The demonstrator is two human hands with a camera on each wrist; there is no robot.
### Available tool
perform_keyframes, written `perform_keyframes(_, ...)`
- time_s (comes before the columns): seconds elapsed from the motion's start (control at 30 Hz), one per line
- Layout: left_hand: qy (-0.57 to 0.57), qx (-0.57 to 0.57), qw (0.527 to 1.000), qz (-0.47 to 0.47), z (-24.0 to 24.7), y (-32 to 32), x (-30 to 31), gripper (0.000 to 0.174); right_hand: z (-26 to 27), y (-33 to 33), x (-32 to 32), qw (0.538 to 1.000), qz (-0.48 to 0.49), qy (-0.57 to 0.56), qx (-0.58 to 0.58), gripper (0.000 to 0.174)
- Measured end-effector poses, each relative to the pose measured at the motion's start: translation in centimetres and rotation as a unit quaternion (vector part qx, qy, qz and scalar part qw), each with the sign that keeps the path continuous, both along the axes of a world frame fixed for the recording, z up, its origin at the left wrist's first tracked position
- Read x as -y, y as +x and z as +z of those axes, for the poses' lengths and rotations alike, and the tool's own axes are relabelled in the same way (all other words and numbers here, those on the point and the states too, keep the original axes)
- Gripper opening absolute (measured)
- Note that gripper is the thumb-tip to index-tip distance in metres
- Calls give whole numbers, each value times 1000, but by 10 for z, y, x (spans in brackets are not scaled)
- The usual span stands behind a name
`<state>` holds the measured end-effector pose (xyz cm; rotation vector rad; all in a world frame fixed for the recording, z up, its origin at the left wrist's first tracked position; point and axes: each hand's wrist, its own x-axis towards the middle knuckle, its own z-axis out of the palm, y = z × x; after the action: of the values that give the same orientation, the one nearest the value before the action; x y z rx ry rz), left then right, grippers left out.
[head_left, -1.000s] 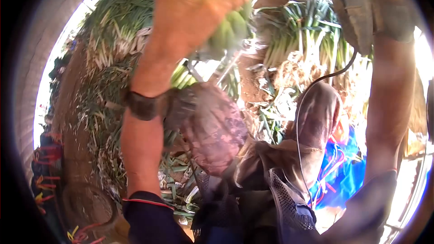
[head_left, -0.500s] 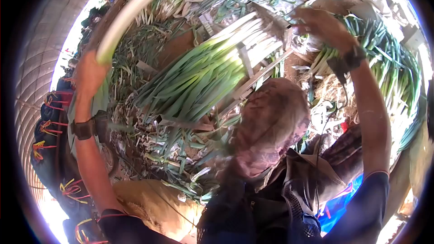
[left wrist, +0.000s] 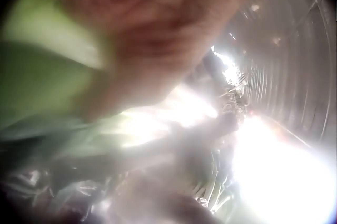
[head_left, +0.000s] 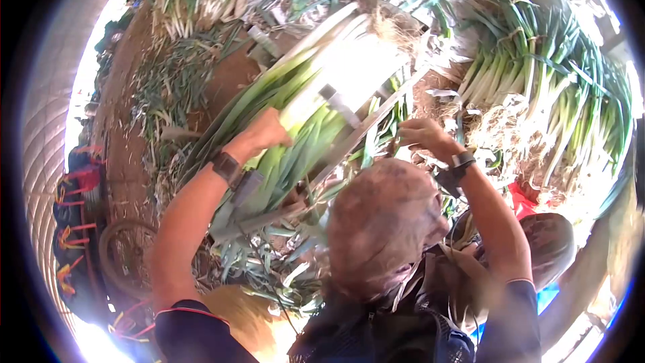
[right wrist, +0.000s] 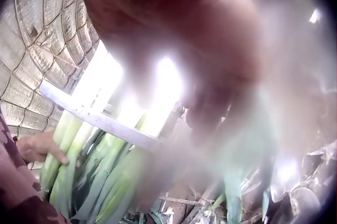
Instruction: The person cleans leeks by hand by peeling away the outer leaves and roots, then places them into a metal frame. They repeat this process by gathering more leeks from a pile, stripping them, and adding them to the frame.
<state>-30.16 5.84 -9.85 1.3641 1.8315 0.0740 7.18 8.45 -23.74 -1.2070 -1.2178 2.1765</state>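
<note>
- Largest in my head view is the metal-looking rack (head_left: 366, 124), standing low over the littered ground, its long rail slanting beside the person.
- In it lie the leeks (head_left: 312, 121), roots at the far end, leaves trailing toward the near left; glare washes out their white shanks.
- A stack of leeks (head_left: 537, 87) sits to the right, apart from the rack, its roots facing the person.
- The camouflage cap (head_left: 386, 225) blocks part of my view below the rail.
- The left hand (head_left: 265, 133) has come down: half a second ago it held a pale stalk up at the upper left. Now its fingers are curled round leek stems in the rack, as my right wrist view confirms. I judge that stalk is now laid with the others, and the batch is being gathered straight.
- The right hand (head_left: 423, 138) has drawn in from the rack's far end to just beside the rail. Its fingers are loosely bent and parted, with nothing visible in them, though blur hides the tips.
</note>
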Motion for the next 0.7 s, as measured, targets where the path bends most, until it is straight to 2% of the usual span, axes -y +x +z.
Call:
perform_keyframes(0.07,-3,-53,999,-7,-9,32,-23,45,-11,-15,-2,1000,-16,-12,-9,54)
perform_keyframes(0.13,-56,-70,996,-3,-30,51,-47,73,-17,-26,-5,999,-19,-11,-47,54)
perform_keyframes(0.17,-26,87,996,-3,-39,43,-48,66,-28,-30,-6,997,-38,-11,-61,56)
perform_keyframes(0.2,2,242,970,0,-51,29,-47,60,-29,-34,-9,997,-40,1,-59,56)
perform_keyframes(0.23,-6,318,946,60,-100,7,-59,43,-24,-37,-11,998,-42,9,-45,51)
perform_keyframes(0.27,-12,317,946,62,-127,-3,-73,43,-15,-41,-14,998,-44,16,-31,47)
perform_keyframes(0.3,65,124,976,-165,-146,-10,-86,43,-12,-46,-17,998,-44,11,-32,47)
perform_keyframes(0.33,134,-78,912,-379,-157,-13,-92,43,-9,-51,-20,992,-45,111,24,47)
perform_keyframes(0.37,-58,121,986,-97,-133,3,-87,60,-3,-57,-23,973,-45,211,81,48)
perform_keyframes(0.4,-60,122,986,-97,-123,11,-74,60,7,-63,-26,974,-45,208,82,48)
perform_keyframes(0.43,73,104,979,-162,-115,18,-57,64,21,-69,-31,920,-39,351,171,49)
perform_keyframes(0.47,206,86,949,-224,-100,30,-48,69,35,-75,-37,836,-33,484,258,50)
perform_keyframes(0.5,-40,74,979,-184,-43,64,-52,97,47,-80,-42,819,-29,513,255,52)
perform_keyframes(0.53,26,49,976,-211,-68,49,-44,99,56,-85,-48,802,-25,538,259,54)
perform_keyframes(0.6,37,36,970,-236,-47,71,-42,88,37,-99,-62,787,89,500,349,49)
perform_keyframes(0.63,175,-74,929,-316,-82,56,-37,85,9,-100,-69,784,83,530,314,47)
perform_keyframes(0.67,67,-69,951,-294,-68,71,-40,54,14,-104,-68,767,102,511,374,40)
perform_keyframes(0.7,160,-161,921,-316,-73,72,-33,54,9,-108,-66,757,100,517,388,50)
